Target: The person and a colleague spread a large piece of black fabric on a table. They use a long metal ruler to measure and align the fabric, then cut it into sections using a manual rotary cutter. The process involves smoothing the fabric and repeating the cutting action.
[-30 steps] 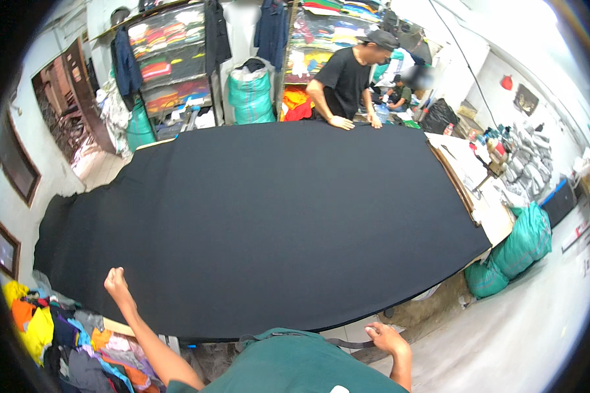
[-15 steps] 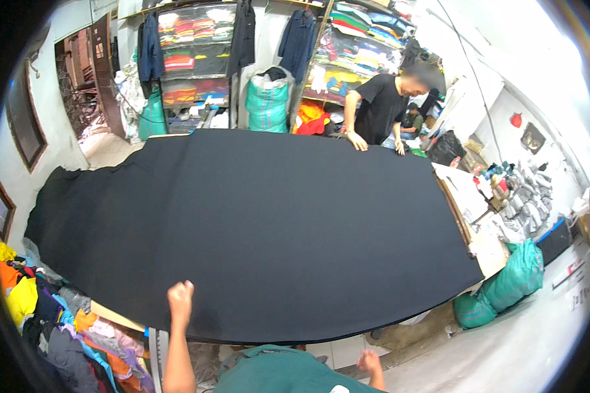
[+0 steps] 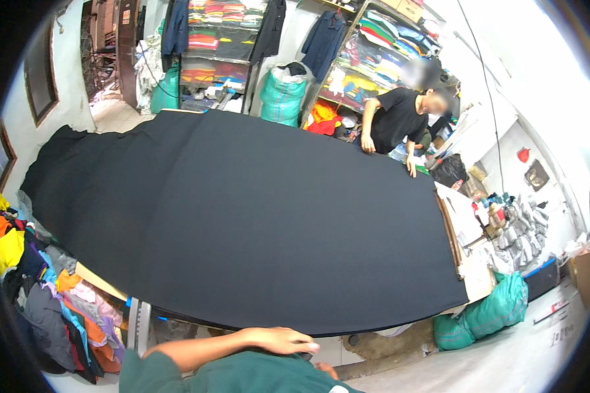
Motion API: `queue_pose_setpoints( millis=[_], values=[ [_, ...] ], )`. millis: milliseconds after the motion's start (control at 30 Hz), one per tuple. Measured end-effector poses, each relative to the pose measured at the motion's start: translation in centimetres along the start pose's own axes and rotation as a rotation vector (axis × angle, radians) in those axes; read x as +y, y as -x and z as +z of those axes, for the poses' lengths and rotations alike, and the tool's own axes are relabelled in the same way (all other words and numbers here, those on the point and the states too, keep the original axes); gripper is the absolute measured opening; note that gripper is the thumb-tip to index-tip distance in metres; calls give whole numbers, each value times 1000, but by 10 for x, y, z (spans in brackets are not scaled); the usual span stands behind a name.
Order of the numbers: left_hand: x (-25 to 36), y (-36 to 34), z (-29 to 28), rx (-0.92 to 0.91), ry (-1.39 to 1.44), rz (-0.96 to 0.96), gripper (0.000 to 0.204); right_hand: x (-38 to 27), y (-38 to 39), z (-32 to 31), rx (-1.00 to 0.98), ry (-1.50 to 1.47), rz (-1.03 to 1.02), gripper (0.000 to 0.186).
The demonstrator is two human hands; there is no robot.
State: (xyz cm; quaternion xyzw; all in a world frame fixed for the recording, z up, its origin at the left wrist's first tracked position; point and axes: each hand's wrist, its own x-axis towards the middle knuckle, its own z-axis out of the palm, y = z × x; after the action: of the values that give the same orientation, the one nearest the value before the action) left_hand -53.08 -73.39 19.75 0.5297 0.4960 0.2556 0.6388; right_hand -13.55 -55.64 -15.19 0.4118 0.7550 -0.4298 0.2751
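A wide black cloth point(image 3: 262, 216) lies spread over a long table, mostly smooth, with wrinkles toward its far left end. My left hand point(image 3: 283, 340) reaches across the front of my green shirt, just off the cloth's near edge, with fingers stretched to the right. A small dark patch shows under its fingertips; what it is, I cannot make out. Close beside it, my right hand point(image 3: 326, 371) is low against the shirt and mostly hidden, so its fingers do not show clearly. Across the table, a co-worker in black point(image 3: 400, 121) has hands at the cloth's far edge.
Piled colourful garments point(image 3: 52, 308) flank the table's near left corner, beside a grey metal rail point(image 3: 138, 324). Green sacks point(image 3: 485, 311) lie at the right. Shelves of folded clothes point(image 3: 216, 46) and another stuffed sack point(image 3: 283, 95) stand behind.
My left hand has come off the cloth and swung right, across my body. My right hand has moved left toward it. The co-worker's near hand has slid along the far edge. The view has tilted.
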Motion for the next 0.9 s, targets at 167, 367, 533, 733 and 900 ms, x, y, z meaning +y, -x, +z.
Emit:
queue_pose_setpoints(
  millis=[167,367,533,733,900],
  values=[
    [16,-52,49,-595,-110,348,74,-4,-37,-54,440,-859,289,31],
    [-2,-74,66,-537,-267,543,65,6,-40,-47,414,-789,419,28],
    [2,-88,84,-477,-406,566,47,59,-51,51,52,-551,349,33],
    [38,-118,100,-705,-153,467,42,42,-23,84,94,-713,375,32],
    [-21,-193,141,-873,-193,274,36,60,-16,102,184,-932,416,32]
  ],
)
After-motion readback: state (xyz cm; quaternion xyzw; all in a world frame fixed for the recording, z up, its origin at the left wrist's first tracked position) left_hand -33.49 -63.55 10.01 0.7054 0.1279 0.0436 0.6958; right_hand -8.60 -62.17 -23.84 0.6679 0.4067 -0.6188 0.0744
